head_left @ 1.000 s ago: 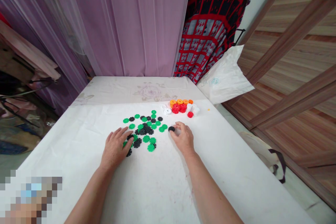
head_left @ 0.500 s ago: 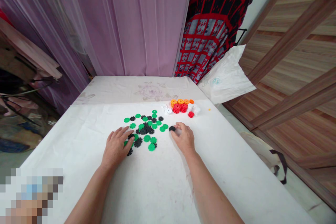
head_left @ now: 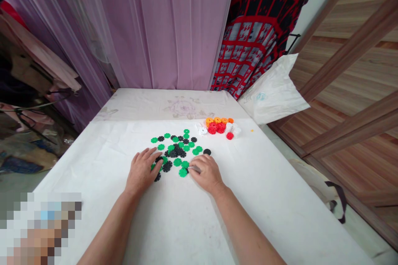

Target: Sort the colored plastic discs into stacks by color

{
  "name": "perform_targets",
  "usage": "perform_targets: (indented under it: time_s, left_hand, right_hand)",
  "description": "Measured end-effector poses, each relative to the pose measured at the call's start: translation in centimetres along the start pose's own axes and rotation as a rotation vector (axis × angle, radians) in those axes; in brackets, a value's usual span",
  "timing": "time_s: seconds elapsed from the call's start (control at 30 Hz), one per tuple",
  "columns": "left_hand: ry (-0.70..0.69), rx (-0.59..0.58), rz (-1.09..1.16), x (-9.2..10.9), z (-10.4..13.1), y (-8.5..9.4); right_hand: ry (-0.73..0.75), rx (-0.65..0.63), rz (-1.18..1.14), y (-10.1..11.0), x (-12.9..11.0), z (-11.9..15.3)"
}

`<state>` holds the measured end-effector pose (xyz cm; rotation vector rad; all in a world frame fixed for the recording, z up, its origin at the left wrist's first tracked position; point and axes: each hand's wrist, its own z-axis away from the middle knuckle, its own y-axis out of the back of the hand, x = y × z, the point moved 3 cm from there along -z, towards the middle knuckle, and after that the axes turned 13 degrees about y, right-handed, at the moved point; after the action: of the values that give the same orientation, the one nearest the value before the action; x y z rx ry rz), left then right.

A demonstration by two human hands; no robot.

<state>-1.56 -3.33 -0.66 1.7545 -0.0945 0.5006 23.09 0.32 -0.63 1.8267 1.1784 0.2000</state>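
Green and black notched plastic snowflake discs lie mixed in a loose pile, with black discs [head_left: 177, 151] in its middle. My left hand [head_left: 142, 169] rests at the pile's left side with fingers spread, over some green and black discs; part of these is hidden under it. At the pile's right edge, my right hand [head_left: 207, 170] has thumb and fingertips drawn together at a black disc [head_left: 187, 170], which is partly covered by a green disc [head_left: 183, 172]. Just beyond the right hand's knuckles sits a small black disc stack [head_left: 207, 152].
Sorted orange discs [head_left: 217, 120], red discs [head_left: 217, 128] and white discs [head_left: 236, 129] stand together farther back on the white-covered table [head_left: 174, 223]. A white bag [head_left: 273, 95] hangs at the right rear edge. Purple curtains [head_left: 161, 29] close off the back.
My right hand has left the black disc stack on the table and moved left and nearer, to the pile's edge. My left hand stays in place; the view has shifted slightly.
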Motion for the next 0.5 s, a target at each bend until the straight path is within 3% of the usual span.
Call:
perform_targets:
  time_s: [0.23, 0.5]
  left_hand:
    - [0.001, -0.008, -0.013, 0.1, 0.0, 0.0]
    - [0.008, 0.0, 0.004, 0.3, 0.1, 0.1]
  right_hand:
    - [-0.037, -0.042, -0.006, -0.8, -0.9, -0.1]
    - [0.06, -0.068, 0.037, -1.3, -2.5, -0.4]
